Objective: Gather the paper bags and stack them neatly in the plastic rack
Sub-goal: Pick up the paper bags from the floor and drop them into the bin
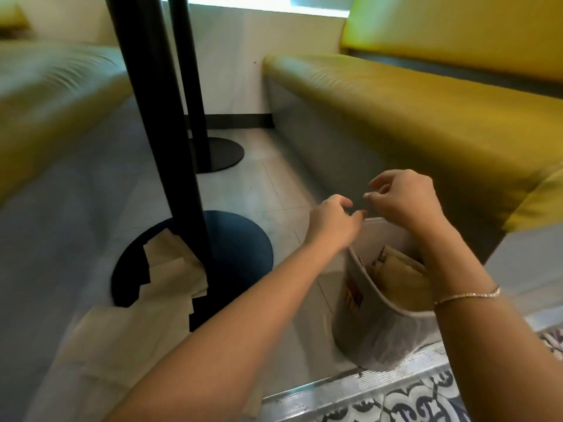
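My left hand (330, 222) and right hand (402, 197) hover close together above the far rim of the white plastic rack (380, 327). Both have loosely curled fingers and, as far as I can see, hold nothing. The right wrist carries a thin bracelet (466, 296).

The rack stands on the floor directly beneath my right forearm, and some brown paper bags (396, 275) already stand on edge inside it.

The loose paper bags (146, 300) still to be gathered lie flat on the floor to my left and nearer to me than the hands. They spread in an overlapping trail running from the dark round base (240, 245) of the black table post (164, 117) back toward me.

I judge the left hand is the nearer one to that trail. A yellow bench seat (426, 117) flanks the right side.
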Demonstrator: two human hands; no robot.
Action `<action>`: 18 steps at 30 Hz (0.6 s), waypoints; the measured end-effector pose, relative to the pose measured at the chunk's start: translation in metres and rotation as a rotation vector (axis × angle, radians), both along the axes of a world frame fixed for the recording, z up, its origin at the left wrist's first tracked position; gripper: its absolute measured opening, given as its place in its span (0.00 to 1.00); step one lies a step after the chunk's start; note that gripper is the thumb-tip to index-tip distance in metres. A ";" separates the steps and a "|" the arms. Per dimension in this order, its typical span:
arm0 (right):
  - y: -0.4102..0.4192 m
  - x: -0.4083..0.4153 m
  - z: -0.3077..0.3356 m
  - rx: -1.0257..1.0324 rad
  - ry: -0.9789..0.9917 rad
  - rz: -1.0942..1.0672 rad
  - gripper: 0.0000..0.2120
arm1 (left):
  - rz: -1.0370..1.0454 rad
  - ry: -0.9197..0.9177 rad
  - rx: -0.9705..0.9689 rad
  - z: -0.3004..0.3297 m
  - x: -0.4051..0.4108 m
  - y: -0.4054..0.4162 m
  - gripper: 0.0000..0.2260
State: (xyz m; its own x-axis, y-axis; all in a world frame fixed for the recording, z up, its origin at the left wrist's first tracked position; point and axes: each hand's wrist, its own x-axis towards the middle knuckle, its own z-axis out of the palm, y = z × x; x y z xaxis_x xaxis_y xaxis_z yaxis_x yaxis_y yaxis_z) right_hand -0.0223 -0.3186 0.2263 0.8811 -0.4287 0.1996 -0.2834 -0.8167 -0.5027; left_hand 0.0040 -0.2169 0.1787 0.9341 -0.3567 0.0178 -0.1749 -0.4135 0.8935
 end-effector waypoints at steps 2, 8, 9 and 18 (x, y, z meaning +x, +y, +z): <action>0.031 0.007 -0.013 0.016 0.000 0.093 0.12 | 0.115 0.051 -0.005 -0.023 0.013 0.032 0.14; 0.119 0.025 -0.110 -0.079 0.401 0.468 0.12 | 0.441 0.252 0.257 -0.135 0.029 0.162 0.05; 0.130 0.023 -0.135 -0.099 0.509 0.505 0.13 | 0.461 0.294 0.359 -0.153 0.025 0.184 0.09; 0.173 -0.034 -0.275 0.029 0.924 0.365 0.36 | 0.543 0.506 0.803 -0.235 -0.015 0.295 0.37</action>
State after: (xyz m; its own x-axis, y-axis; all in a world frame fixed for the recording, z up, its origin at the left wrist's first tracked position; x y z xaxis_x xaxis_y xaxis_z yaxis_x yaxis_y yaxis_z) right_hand -0.0566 -0.1455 -0.0491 0.7638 -0.0942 -0.6386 -0.3079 -0.9227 -0.2322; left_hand -0.0115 0.0778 -0.0562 0.8039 0.3689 -0.4665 0.5185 -0.8189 0.2459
